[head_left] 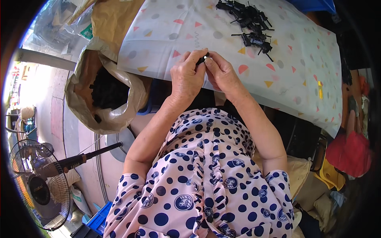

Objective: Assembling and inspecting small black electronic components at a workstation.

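Observation:
My left hand (pixel 188 76) and my right hand (pixel 222 72) meet over the near edge of the patterned table. Between their fingertips they pinch a small black part (pixel 201 60) with a light spot on it; its exact kind is mostly hidden by the fingers. Farther back on the table lies a pile of black plastic pieces with thin rods (pixel 248 18), with a few more black rod pieces (pixel 256 41) just nearer. To the left of my hands, an open woven sack (pixel 127 113) holds many small black parts (pixel 109 89).
White cloth with coloured shapes (pixel 158 43) covers the table. A yellow tube-like item (pixel 320 90) lies near its right edge. A standing fan (pixel 39 186) is at lower left, and a blue crate (pixel 99 218) sits low beside me. Red cloth (pixel 349 152) hangs at right.

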A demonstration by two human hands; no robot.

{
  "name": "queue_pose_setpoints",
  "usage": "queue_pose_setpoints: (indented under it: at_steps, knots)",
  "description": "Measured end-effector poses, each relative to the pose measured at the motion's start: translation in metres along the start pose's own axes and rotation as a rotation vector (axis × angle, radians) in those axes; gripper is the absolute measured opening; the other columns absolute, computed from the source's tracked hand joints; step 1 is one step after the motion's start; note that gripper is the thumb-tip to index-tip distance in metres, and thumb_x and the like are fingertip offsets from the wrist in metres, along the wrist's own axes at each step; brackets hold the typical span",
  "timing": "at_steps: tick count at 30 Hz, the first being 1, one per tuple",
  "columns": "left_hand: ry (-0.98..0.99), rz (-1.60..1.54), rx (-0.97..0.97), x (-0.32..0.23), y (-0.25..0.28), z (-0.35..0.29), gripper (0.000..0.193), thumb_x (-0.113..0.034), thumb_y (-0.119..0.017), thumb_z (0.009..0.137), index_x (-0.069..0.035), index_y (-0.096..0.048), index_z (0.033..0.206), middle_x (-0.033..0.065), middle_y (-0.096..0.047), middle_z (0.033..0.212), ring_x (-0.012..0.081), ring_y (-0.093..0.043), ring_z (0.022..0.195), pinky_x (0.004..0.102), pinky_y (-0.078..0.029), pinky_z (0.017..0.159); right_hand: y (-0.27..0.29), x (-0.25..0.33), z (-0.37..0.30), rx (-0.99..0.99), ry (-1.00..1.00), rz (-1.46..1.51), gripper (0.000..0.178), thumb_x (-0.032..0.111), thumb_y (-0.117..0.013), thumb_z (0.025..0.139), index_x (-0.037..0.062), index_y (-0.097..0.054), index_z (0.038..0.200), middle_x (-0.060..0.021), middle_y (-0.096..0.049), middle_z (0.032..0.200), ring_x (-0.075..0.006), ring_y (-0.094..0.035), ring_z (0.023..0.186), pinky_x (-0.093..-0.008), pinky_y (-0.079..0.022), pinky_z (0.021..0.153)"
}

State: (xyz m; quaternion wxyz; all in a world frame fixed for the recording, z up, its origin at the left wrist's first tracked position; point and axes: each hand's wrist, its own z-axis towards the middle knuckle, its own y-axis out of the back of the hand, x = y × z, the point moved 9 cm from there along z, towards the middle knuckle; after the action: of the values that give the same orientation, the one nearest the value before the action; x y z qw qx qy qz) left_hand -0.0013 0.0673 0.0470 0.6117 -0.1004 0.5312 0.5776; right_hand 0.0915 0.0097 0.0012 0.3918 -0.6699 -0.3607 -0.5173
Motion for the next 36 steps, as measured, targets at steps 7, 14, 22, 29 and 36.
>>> queue_pose_setpoints:
  at_steps: [7,14,22,29,36]
  knots:
    - [0.209,-0.415,0.179,0.006,-0.026,0.004,0.033,-0.004,-0.058,0.086,-0.006,-0.054,0.118,0.0130,-0.066,0.088,0.0187,-0.066,0.071,0.0283,-0.050,0.058,0.026,0.004,-0.007,0.079,0.190,-0.162,0.023,0.026,-0.047,0.099,0.0086,-0.055,0.112,0.0049,-0.049,0.065,-0.0021,-0.037,0.046,-0.0168,-0.028,0.041]
    - [0.499,-1.084,0.309,0.013,-0.035,0.005,0.034,-0.003,-0.051,0.093,-0.004,-0.045,0.126,0.0127,-0.064,0.097,0.0173,-0.067,0.074,0.0208,-0.049,0.061,0.044,0.019,-0.015,0.038,0.227,-0.020,0.019,0.025,-0.055,0.095,0.0078,-0.056,0.104,0.0005,-0.059,0.075,-0.0036,-0.047,0.049,-0.0170,-0.030,0.041]
    - [0.525,-1.113,0.507,-0.004,-0.052,-0.004,0.036,-0.009,-0.056,0.093,-0.004,-0.049,0.128,0.0087,-0.062,0.093,0.0171,-0.065,0.075,0.0220,-0.050,0.062,0.051,0.015,-0.004,0.139,0.118,0.261,0.018,0.023,-0.062,0.092,0.0072,-0.059,0.099,0.0006,-0.057,0.068,-0.0017,-0.040,0.045,-0.0169,-0.027,0.039]
    - [0.392,-0.757,0.626,-0.013,-0.051,-0.003,0.039,-0.006,-0.056,0.091,-0.005,-0.048,0.129,0.0061,-0.063,0.092,0.0111,-0.062,0.069,0.0199,-0.048,0.057,0.047,0.011,-0.008,0.160,0.028,0.259,0.016,0.024,-0.066,0.089,0.0104,-0.059,0.087,0.0084,-0.044,0.060,-0.0007,-0.033,0.045,-0.0176,-0.021,0.040]
    - [0.203,-0.370,0.519,-0.010,-0.042,-0.004,0.036,0.001,-0.054,0.087,-0.003,-0.047,0.122,0.0063,-0.062,0.083,0.0119,-0.063,0.066,0.0242,-0.051,0.058,0.032,0.013,-0.010,0.069,0.050,-0.050,0.016,0.025,-0.061,0.092,0.0100,-0.059,0.087,0.0083,-0.043,0.061,-0.0005,-0.033,0.048,-0.0180,-0.022,0.041]
